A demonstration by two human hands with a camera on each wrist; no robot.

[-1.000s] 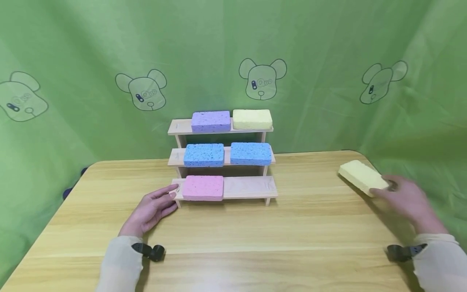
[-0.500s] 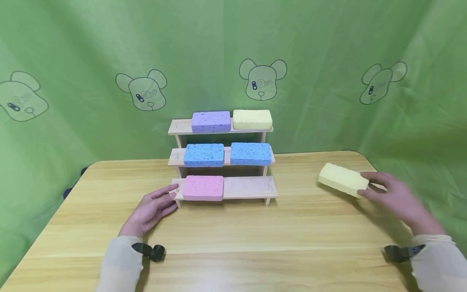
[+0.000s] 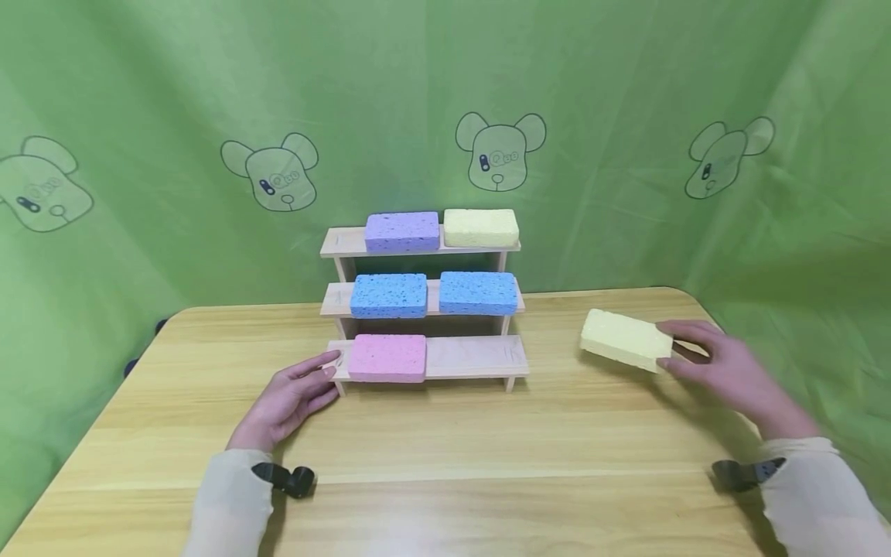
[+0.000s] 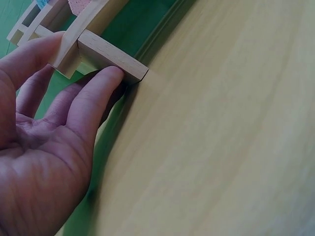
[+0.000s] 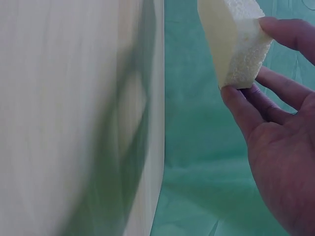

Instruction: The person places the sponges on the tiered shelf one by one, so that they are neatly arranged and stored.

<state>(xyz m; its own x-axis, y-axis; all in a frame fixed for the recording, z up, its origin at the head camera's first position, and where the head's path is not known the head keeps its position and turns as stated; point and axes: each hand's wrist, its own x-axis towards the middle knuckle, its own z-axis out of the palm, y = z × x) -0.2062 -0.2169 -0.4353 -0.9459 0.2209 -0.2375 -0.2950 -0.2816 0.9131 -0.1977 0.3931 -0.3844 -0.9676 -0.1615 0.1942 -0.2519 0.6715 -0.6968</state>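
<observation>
A pale yellow sponge (image 3: 626,339) hangs tilted above the right part of the table, its near right end pinched by my right hand (image 3: 731,375). In the right wrist view, thumb and fingertips press opposite sides of this sponge (image 5: 241,44). My left hand (image 3: 288,402) holds the left end of the lowest tier of a three-tier wooden display rack (image 3: 476,356). Left fingers (image 4: 93,98) touch its end and leg in the left wrist view. On that tier's left side sits a pink sponge (image 3: 387,358); bare wood shows to its right.
The middle tier bears two blue sponges (image 3: 388,295), side by side. A purple sponge (image 3: 402,232) and another yellow sponge (image 3: 481,228) lie on the top tier. Green cloth (image 3: 592,93) with printed bear heads hangs behind the wooden table (image 3: 487,456).
My right hand has carried the yellow sponge leftward towards the rack, and the sponge has turned closer to level with the tiers. The left hand and rack have stayed put.
</observation>
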